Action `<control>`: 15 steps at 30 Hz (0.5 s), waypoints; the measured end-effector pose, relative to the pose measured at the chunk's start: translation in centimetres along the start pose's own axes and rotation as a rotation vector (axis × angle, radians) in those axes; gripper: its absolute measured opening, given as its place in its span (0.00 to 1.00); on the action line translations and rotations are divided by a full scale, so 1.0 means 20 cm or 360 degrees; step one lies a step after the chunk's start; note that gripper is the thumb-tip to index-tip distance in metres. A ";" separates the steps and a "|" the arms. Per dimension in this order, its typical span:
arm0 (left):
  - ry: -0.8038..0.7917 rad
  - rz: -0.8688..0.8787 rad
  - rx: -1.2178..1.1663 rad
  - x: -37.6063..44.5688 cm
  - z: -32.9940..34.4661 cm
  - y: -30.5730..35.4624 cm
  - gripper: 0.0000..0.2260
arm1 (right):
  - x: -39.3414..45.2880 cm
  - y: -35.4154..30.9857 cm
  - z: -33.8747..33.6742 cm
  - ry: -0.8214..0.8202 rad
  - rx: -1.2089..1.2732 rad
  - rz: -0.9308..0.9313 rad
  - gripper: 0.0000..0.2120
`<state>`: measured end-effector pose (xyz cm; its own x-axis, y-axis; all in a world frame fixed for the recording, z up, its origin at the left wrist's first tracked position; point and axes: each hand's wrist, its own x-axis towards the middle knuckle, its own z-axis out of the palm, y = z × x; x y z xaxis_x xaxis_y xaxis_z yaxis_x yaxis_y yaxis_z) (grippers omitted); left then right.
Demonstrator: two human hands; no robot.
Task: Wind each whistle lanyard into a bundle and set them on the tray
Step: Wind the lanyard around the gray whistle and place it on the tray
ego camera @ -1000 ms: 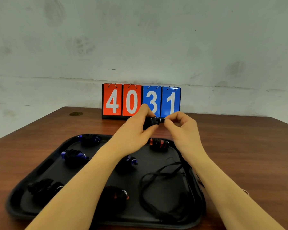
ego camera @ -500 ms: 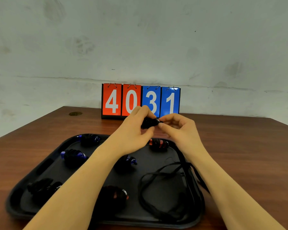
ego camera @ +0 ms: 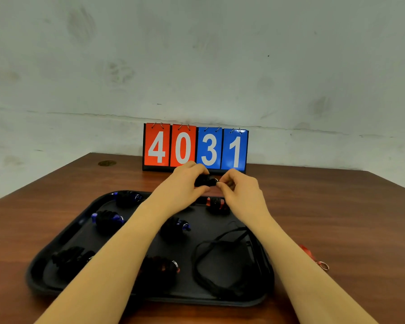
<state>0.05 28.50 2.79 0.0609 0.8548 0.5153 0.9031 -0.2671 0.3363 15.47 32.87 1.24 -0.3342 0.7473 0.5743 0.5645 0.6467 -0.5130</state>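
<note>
My left hand (ego camera: 185,183) holds a black whistle (ego camera: 205,181) above the far edge of the black tray (ego camera: 63,232). My right hand (ego camera: 241,188) pinches the whistle's metal ring end and its cord. The black lanyard (ego camera: 220,260) trails down from my hands and lies in loose loops on the tray's right side. Several wound bundles rest on the tray: blue ones (ego camera: 129,197) (ego camera: 107,218) (ego camera: 175,226), a red one (ego camera: 216,203), a black one (ego camera: 68,257) and one near the front (ego camera: 160,267).
A flip scoreboard (ego camera: 195,148) reading 4031 stands at the back of the brown wooden table (ego camera: 337,218). A red whistle with a ring (ego camera: 313,257) lies on the table right of the tray, by my right forearm. A grey wall rises behind.
Both hands have sunk slightly toward the tray with the whistle between them. The loose lanyard loops have shifted a little on the tray.
</note>
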 end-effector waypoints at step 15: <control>-0.0445 -0.0155 -0.0138 -0.15 0.04 0.15 0.14 | -0.18 0.08 -0.11 -0.0534 -0.0087 0.0145 0.05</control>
<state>2.87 25.54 1.52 0.1012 0.9643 0.2447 0.8715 -0.2046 0.4456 19.34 30.90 -0.27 -0.5048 0.8161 0.2812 0.6400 0.5725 -0.5125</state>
